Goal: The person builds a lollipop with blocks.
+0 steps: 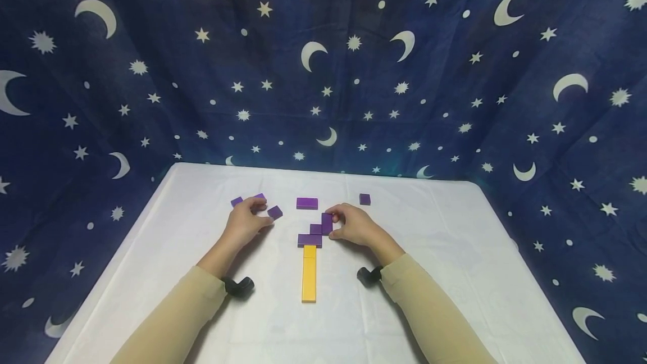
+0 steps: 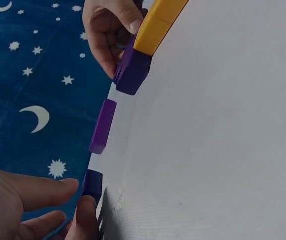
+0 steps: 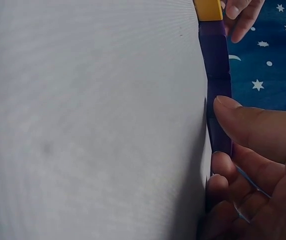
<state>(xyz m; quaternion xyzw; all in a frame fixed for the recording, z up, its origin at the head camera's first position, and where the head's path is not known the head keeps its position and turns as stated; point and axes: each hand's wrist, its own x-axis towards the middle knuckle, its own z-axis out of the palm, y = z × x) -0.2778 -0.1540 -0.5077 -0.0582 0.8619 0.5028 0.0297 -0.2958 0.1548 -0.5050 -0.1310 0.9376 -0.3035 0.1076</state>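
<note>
1. Pinching the purple oblong (image 1: 327, 224) just below frame centre, our right hand (image 1: 354, 225) seems at the aligning step.
2. Our left hand (image 1: 245, 222), fingers parted, nears a small block (image 1: 275, 212) left of centre.
3. Next likely calls for gentle release.

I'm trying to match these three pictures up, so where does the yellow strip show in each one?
Head: the yellow strip runs upright in the lower half, just left of centre.
Left wrist: at the top, near the middle, slanting and cut off by the edge.
Right wrist: at the top edge, right of centre, only partly visible.
Shared landmark: the purple block against its end.
</note>
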